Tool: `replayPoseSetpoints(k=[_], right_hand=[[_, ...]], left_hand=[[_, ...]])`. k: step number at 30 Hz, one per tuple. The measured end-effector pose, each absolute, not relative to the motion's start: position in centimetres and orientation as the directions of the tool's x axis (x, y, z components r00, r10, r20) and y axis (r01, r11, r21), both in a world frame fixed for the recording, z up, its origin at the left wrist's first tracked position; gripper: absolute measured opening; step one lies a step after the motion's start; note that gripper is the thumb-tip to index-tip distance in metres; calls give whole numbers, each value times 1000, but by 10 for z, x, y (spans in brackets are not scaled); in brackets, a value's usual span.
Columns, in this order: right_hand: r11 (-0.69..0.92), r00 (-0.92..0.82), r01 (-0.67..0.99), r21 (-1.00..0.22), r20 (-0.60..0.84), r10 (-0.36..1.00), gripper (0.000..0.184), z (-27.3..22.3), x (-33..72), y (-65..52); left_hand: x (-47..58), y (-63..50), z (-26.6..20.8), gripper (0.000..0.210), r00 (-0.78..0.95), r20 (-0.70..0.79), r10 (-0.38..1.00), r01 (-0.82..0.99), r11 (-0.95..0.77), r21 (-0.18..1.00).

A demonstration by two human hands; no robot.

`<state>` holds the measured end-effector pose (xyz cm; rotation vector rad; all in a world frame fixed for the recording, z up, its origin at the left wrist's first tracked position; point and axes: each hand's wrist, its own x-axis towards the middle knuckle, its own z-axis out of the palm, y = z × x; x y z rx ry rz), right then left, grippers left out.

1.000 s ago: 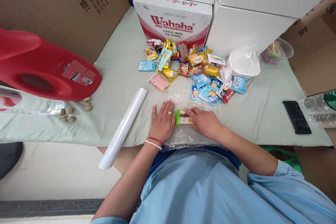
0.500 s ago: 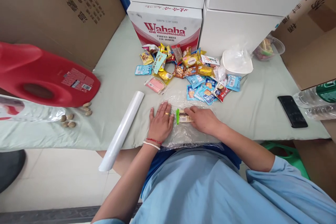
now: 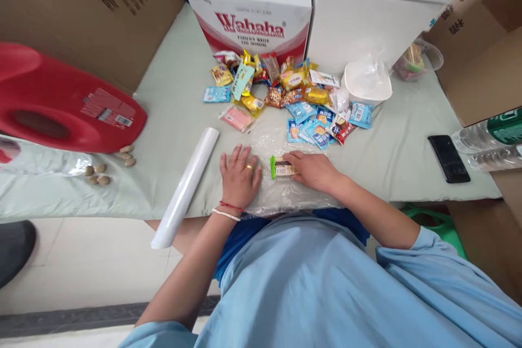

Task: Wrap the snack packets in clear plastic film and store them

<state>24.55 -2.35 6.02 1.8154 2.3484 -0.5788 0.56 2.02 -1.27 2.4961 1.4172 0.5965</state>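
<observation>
My left hand lies flat with its fingers spread, palm down at the left edge of a clear plastic film. Under the fingers of my right hand is a small wrapped snack bar with a green end. The thumb and fingers close over its right end while it rests on the film. Left of my left hand, a white roll lies slanted, its near end jutting past the table edge. Just beyond the film are several blue snack packets and a pink packet.
Behind the packets stand a Wahaha carton and white boxes. A white bowl holds clear plastic. At left are a red jug and several nuts. A phone and bottles lie at right.
The view has tipped slightly, so everything sits higher in the picture. My left hand has shifted a little left, away from the bar. My right hand stays on the bar.
</observation>
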Motion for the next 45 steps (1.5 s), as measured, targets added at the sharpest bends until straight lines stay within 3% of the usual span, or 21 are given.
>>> replayPoseSetpoints(k=[3,6,8,12,14,17,23,27,29,32,35,38,39,41,43,45], right_hand=[[213,-310,916,-340,-262,914,63,58,258,-29],[239,-342,820,-520,-111,933,49,62,278,-48],[253,-375,755,-605,-82,923,50,67,292,-68],[242,-444,769,-592,-221,868,76,60,307,-110],[213,-381,827,-520,-241,892,71,49,306,-126],[142,-267,858,-494,-193,944,42,38,304,-137],[-43,-2,684,-728,-61,998,37,61,317,-105],[-202,176,523,-828,-127,976,39,57,333,-67],[-298,255,538,-788,-185,949,42,46,336,-55],[-382,314,726,-572,-219,924,44,33,336,-53],[-393,324,856,-337,-244,914,36,35,336,-60],[-377,351,888,-263,-140,926,31,50,340,-56],[-341,332,902,-267,-80,940,32,56,340,-49],[-198,212,937,-287,17,977,35,66,336,-28],[-17,31,957,-290,43,999,35,70,324,2],[150,-149,951,-271,22,989,37,67,307,33]], left_hand=[[-13,18,-10,36,600,203,773,682,-628,375],[-37,15,-6,42,700,110,706,588,-657,471],[-53,11,0,46,735,77,673,538,-649,538],[-77,1,11,49,821,-25,570,466,-644,607],[-82,-3,11,50,830,-92,551,485,-629,607],[-80,-4,8,38,794,-80,602,520,-606,602],[-64,22,24,27,724,30,689,458,-513,726],[-44,56,27,30,548,22,836,526,-365,768],[-35,74,21,29,442,4,897,603,-301,739],[-31,92,11,28,277,45,960,730,-241,640],[-39,86,16,37,75,249,966,805,-206,557],[-41,53,34,31,-48,514,856,837,-246,488],[-35,39,40,26,-17,556,831,829,-299,473],[-15,12,48,21,233,533,813,731,-508,456],[14,-7,49,26,512,422,748,605,-663,441],[43,-15,43,33,623,303,721,597,-689,412]])
